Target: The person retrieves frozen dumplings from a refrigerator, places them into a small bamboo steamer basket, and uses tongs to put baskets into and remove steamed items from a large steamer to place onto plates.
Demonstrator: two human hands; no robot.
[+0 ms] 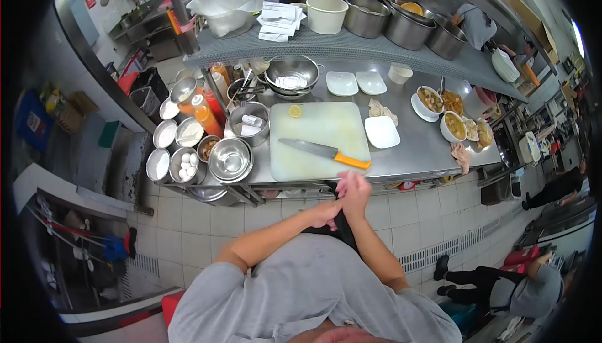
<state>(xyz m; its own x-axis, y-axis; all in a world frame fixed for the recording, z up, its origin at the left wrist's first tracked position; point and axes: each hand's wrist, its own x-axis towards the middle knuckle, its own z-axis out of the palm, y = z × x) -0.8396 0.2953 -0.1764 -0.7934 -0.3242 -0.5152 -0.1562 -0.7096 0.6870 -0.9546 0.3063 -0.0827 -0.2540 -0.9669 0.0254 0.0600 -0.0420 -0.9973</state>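
Observation:
My left hand (326,214) and my right hand (354,194) meet in front of my waist, by the black apron (343,229). The left fingers are curled in beside the right wrist; whatever they hold, if anything, is hidden. Blur covers the right fingers, which point toward the counter edge. Just beyond them, a knife (323,150) with an orange handle lies on the white cutting board (316,120). A cut lemon half (295,111) sits near the board's far edge. Right of the board stands a square white dish (382,131), with a crumpled cloth (381,110) behind it.
Steel bowls (230,160), a bowl of eggs (187,166) and sauce bottles (207,119) crowd the left. Bowls of food (453,126) stand at right. A raised shelf (282,48) carries pots (409,26). Other people (523,293) are at the right and behind the shelf.

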